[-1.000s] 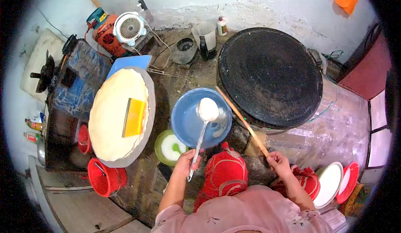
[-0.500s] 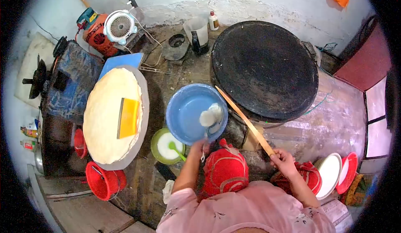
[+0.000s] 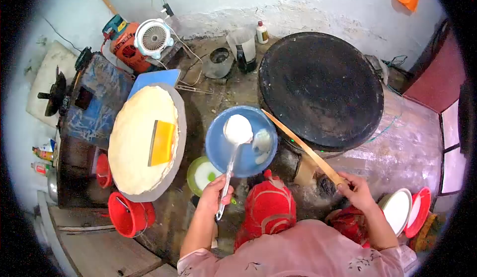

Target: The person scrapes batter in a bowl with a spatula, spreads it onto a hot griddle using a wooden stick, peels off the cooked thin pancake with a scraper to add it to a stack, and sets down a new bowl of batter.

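My left hand (image 3: 217, 192) is closed round the handle of a metal ladle (image 3: 229, 170). A thick white batter (image 3: 237, 129) heaps up in its bowl, which is over the blue basin (image 3: 210, 153). More of the same white mass lies at the right inside the basin. In my right hand (image 3: 356, 191) is a long flat wooden spatula (image 3: 310, 153), its thin tip between the basin and the round black griddle (image 3: 320, 88). The griddle's dark surface is bare. A green bowl (image 3: 191, 177) of white liquid with a green spoon stands beside my left hand.
Left of the basin, a stack of thin pale pancakes (image 3: 134, 143) on a round board carries a yellow scraper (image 3: 163, 143). A red bucket (image 3: 124, 220), a small fan (image 3: 152, 37), a gas cylinder (image 3: 130, 51) and a clear jug (image 3: 243, 43) surround the work area.
My left hand has lifted the ladle up out of the basin's bottom, now full of batter, and drawn it leftward. My right hand still holds the spatula. The view has shifted slightly.
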Demonstrator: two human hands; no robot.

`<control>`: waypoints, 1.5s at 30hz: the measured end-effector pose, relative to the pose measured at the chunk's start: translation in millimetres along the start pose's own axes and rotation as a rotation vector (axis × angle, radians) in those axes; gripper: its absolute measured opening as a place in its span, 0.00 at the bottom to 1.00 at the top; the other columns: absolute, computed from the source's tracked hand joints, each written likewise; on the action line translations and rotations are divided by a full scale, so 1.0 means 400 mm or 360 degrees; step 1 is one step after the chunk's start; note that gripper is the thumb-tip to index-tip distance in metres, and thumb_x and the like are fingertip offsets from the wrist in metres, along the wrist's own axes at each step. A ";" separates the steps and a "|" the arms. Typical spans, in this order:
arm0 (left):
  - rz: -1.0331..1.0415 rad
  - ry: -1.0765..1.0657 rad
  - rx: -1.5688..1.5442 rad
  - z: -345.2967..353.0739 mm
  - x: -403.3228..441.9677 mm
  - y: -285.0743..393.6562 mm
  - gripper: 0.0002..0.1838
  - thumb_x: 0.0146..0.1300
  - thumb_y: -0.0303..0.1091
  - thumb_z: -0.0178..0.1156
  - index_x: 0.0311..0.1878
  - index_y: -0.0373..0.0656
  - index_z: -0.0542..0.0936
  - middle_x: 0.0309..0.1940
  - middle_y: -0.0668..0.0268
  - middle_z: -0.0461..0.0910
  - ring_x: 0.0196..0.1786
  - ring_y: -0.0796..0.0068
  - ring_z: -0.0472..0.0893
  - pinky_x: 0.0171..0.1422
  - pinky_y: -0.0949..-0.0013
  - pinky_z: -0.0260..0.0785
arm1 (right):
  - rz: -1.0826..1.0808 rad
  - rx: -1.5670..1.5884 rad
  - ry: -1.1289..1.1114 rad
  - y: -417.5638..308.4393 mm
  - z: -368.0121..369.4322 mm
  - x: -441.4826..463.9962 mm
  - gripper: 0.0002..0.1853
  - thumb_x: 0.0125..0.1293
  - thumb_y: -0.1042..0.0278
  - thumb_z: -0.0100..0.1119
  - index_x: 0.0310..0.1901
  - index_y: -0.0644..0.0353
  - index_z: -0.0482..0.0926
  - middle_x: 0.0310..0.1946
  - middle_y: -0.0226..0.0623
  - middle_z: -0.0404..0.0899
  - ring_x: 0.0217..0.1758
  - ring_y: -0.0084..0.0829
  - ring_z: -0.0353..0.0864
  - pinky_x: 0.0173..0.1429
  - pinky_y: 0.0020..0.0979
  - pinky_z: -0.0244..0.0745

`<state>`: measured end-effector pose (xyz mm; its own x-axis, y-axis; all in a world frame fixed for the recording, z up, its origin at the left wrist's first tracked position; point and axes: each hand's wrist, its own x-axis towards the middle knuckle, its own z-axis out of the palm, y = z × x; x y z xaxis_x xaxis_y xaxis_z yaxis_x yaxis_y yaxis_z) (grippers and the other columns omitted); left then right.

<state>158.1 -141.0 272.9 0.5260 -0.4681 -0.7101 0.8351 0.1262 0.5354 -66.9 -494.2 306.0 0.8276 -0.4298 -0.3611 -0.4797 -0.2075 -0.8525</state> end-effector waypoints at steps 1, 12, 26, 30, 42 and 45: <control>-0.0014 0.0020 -0.0031 0.006 -0.011 0.013 0.16 0.67 0.38 0.44 0.55 0.43 0.69 0.17 0.64 0.69 0.13 0.78 0.60 0.14 0.76 0.51 | -0.0016 -0.0037 0.0015 -0.005 -0.003 0.005 0.19 0.56 0.73 0.60 0.51 0.61 0.75 0.34 0.35 0.80 0.37 0.22 0.75 0.45 0.26 0.70; 0.0118 -0.0075 0.0043 0.136 -0.085 0.137 0.16 0.67 0.38 0.44 0.55 0.42 0.68 0.19 0.62 0.69 0.13 0.78 0.61 0.15 0.77 0.53 | 0.0018 0.0031 0.0049 0.028 -0.052 0.050 0.20 0.55 0.71 0.62 0.51 0.60 0.75 0.43 0.42 0.79 0.47 0.30 0.77 0.53 0.29 0.69; 0.0329 -0.0156 -0.0046 0.446 0.225 0.268 0.14 0.67 0.46 0.45 0.40 0.45 0.70 0.22 0.62 0.71 0.16 0.75 0.65 0.16 0.74 0.57 | -0.0243 -0.0315 0.0391 -0.034 -0.139 0.187 0.20 0.52 0.75 0.58 0.50 0.58 0.75 0.43 0.45 0.78 0.44 0.38 0.79 0.48 0.31 0.72; 0.0421 -0.0130 -0.0078 0.515 0.369 0.237 0.10 0.67 0.43 0.44 0.39 0.48 0.65 0.21 0.63 0.69 0.16 0.74 0.65 0.15 0.73 0.57 | -0.0418 -0.0441 0.0486 -0.034 -0.140 0.254 0.21 0.51 0.75 0.58 0.50 0.58 0.75 0.39 0.45 0.79 0.39 0.40 0.80 0.44 0.32 0.73; 0.0996 0.0042 0.0593 0.447 0.658 0.037 0.23 0.65 0.28 0.44 0.64 0.52 0.60 0.20 0.70 0.64 0.14 0.81 0.63 0.13 0.75 0.55 | -0.0605 -0.0668 0.0434 -0.060 -0.061 0.469 0.18 0.51 0.69 0.56 0.48 0.53 0.77 0.34 0.43 0.78 0.35 0.44 0.78 0.39 0.38 0.74; 0.0942 0.0026 0.0592 0.428 0.631 0.047 0.23 0.65 0.28 0.44 0.65 0.49 0.60 0.23 0.70 0.68 0.18 0.82 0.66 0.19 0.76 0.61 | -0.0561 -0.0665 0.0433 -0.046 -0.059 0.483 0.18 0.51 0.69 0.56 0.47 0.52 0.77 0.34 0.43 0.78 0.35 0.45 0.78 0.40 0.39 0.74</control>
<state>279.0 -406.4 182.0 0.8804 -0.3993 -0.2559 0.2982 0.0465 0.9534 94.9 -594.0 261.1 0.8798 -0.4698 0.0725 -0.3096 -0.6819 -0.6627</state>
